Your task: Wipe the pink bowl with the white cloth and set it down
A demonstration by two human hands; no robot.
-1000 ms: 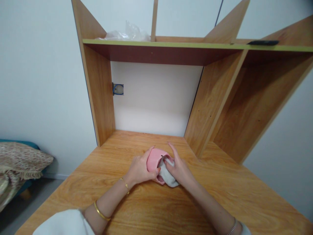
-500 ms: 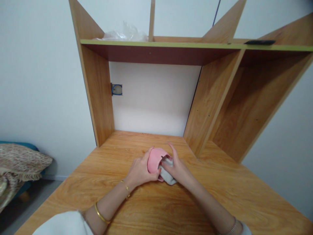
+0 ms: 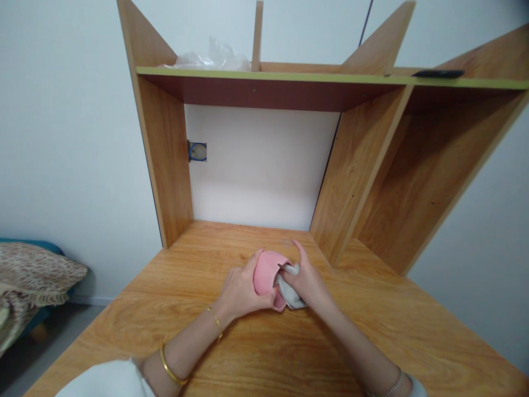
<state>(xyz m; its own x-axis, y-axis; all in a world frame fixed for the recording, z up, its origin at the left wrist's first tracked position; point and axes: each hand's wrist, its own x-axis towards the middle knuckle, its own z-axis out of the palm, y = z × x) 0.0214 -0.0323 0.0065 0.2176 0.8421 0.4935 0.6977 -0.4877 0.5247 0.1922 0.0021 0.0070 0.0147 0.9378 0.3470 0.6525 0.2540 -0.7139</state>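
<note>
A pink bowl (image 3: 266, 271) with a notched, wavy rim is tipped on its side above the wooden desk, its mouth turned to the right. My left hand (image 3: 243, 292) wraps round its outside, thumb at the lower rim. From the right, my right hand (image 3: 309, 282) presses a pale grey cloth (image 3: 291, 296) into the bowl's mouth. The thumb of that hand sticks up, while its other fingers are partly hidden in the cloth and bowl.
The wooden desk (image 3: 165, 309) carries a hutch with upright panels and a shelf (image 3: 289, 78). Clear plastic wrapping (image 3: 212, 58) and a flat black object (image 3: 438, 73) lie up there. An uncovered wall socket box (image 3: 197, 151) shows at the back. A patterned blanket (image 3: 37, 270) hangs at far left.
Both hands, with the bowl and cloth, have shifted slightly to the right. The bowl has turned a little, and more of its lower rim shows below my left thumb.
</note>
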